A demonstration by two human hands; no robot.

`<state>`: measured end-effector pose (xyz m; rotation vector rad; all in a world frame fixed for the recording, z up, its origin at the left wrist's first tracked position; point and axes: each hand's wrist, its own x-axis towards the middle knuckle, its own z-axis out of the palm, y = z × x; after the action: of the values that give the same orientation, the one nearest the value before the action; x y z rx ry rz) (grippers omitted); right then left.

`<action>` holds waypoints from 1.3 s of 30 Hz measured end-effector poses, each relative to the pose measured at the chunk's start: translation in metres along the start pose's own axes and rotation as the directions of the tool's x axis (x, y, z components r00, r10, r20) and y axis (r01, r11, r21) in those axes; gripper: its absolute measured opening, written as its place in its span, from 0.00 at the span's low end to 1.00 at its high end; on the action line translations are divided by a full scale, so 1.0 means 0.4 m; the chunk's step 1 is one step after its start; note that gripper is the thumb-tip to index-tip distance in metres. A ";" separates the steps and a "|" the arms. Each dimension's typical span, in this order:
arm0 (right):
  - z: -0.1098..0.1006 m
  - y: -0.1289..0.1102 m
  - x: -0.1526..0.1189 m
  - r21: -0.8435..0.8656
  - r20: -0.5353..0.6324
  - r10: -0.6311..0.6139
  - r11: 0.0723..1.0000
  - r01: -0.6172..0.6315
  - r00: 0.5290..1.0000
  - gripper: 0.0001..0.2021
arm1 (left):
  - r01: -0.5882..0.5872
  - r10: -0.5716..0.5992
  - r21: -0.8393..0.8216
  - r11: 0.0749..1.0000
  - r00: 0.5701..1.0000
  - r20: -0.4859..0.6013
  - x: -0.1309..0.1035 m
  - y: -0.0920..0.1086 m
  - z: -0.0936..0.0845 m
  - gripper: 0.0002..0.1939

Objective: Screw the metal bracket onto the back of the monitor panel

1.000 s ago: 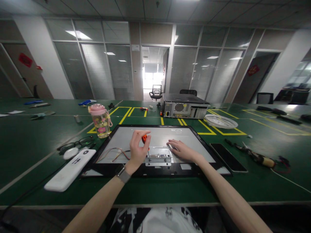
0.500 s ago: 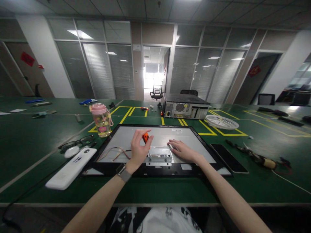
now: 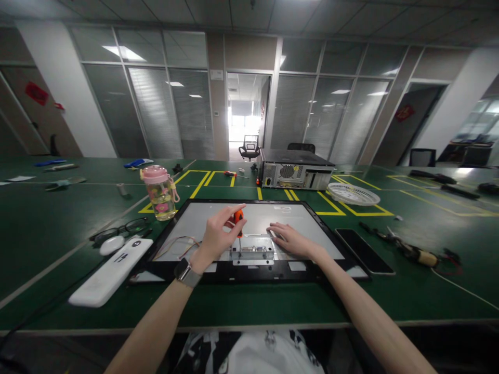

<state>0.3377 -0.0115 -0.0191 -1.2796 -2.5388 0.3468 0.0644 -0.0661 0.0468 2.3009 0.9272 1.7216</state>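
Watching over the head cam, I've got a screwdriver [image 3: 239,226] with a stubby orange handle, black patches and a thin metal shaft, standing pretty much upright over the left end of a silver bracket [image 3: 255,255]. The left hand [image 3: 218,234] has its fingers pinched round the handle. The right hand [image 3: 290,240] lies palm down, fingers loosely spread, by the bracket's other end. Under it all is a grey, black-framed panel [image 3: 257,215] flat on the green desk [image 3: 273,306], black phone [image 3: 364,251] just to the right.
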 end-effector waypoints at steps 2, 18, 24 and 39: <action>-0.003 -0.005 -0.001 -0.004 0.004 -0.016 1.000 0.016 1.000 0.21 | 0.100 -0.109 -0.107 0.989 0.991 -0.079 0.004 -0.002 -0.004 0.17; -0.009 -0.016 -0.002 0.002 -0.004 -0.025 1.000 0.025 1.000 0.20 | 0.403 -0.474 -0.519 0.754 0.880 -0.006 -0.027 0.002 0.093 0.21; -0.006 -0.013 -0.002 0.008 0.007 0.003 1.000 -0.003 1.000 0.21 | 0.411 -0.476 -0.505 0.759 0.880 0.002 -0.031 -0.007 0.095 0.21; -0.008 -0.013 -0.002 0.012 0.004 -0.012 1.000 0.012 1.000 0.21 | 0.381 -0.422 -0.430 0.818 0.907 0.000 -0.037 -0.005 0.095 0.20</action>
<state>0.3353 -0.0150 -0.0146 -1.2597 -2.5433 0.3618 0.0957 -0.0626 0.0207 1.6225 0.8708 1.6538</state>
